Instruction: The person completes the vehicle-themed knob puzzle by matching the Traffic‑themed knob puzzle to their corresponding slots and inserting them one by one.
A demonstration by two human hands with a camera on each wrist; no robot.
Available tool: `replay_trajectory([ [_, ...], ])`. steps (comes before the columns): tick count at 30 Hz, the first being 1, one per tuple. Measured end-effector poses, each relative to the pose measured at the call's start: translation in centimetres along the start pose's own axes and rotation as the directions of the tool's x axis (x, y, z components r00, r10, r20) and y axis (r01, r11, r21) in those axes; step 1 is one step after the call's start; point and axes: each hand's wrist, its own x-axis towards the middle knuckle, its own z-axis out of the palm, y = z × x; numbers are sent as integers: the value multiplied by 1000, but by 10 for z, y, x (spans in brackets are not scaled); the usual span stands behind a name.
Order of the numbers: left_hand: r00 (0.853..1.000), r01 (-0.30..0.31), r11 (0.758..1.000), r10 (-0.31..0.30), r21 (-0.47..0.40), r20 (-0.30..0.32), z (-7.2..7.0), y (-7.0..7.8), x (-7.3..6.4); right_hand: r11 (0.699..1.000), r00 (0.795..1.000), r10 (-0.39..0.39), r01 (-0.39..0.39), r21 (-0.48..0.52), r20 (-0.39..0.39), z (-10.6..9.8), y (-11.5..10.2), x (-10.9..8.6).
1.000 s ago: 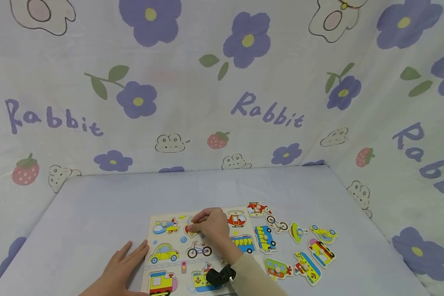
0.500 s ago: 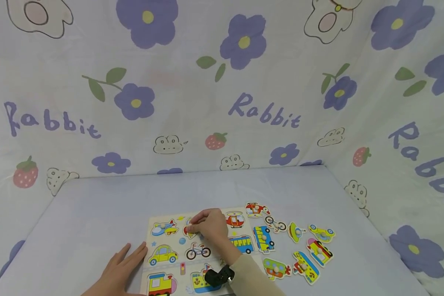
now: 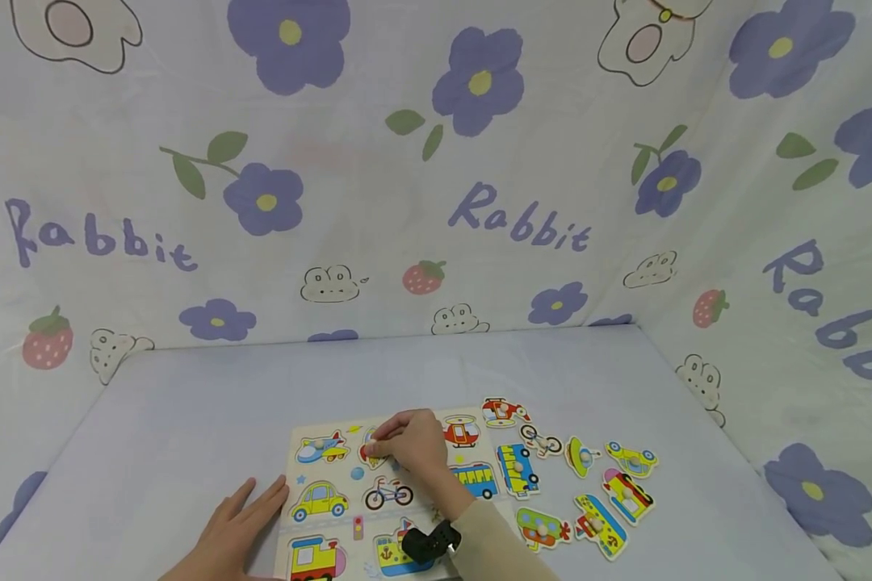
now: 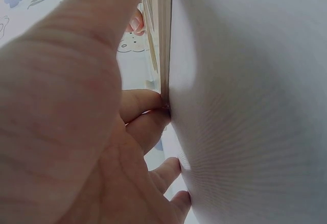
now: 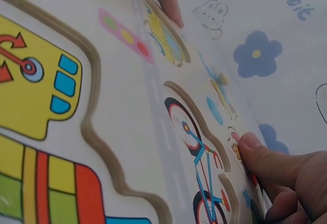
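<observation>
Right hand (image 3: 410, 442) reaches over the puzzle board (image 3: 336, 472), thumb and finger pinching a small red-and-yellow piece (image 3: 364, 453) at the top-row middle slot. Piece sits right under the fingertips, partly covered by them; can't tell if fully seated. Airplane piece (image 3: 323, 446) just left of it, in the top-left slot; helicopter recess (image 3: 462, 432) on the other side, beyond the hand. Bicycle recess (image 3: 388, 493) just below.

Left hand (image 3: 236, 524) lies beside the board, fingers straight and spread, fingertips touching its left edge, nothing held; well apart from the pinched piece.

Loose pieces right of the board: helicopter piece (image 3: 504, 411) and bus piece (image 3: 517, 468) closest, boat piece (image 3: 601, 526) and train piece (image 3: 628, 495) farther out.
</observation>
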Motion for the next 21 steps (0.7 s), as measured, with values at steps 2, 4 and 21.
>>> replay_trajectory([
  [2,1000,3,1000,-3,6,2,0,0,0,1000,1000,-3,3,6,3,0,0,0],
  [4,1000,12,1000,-12,1,5,1,0,1,1000,1000,-4,4,6,3,-1,-1,0],
  [21,1000,-9,1000,9,12,-11,1,-2,1,1000,1000,18,-18,-1,-8,1,2,2],
])
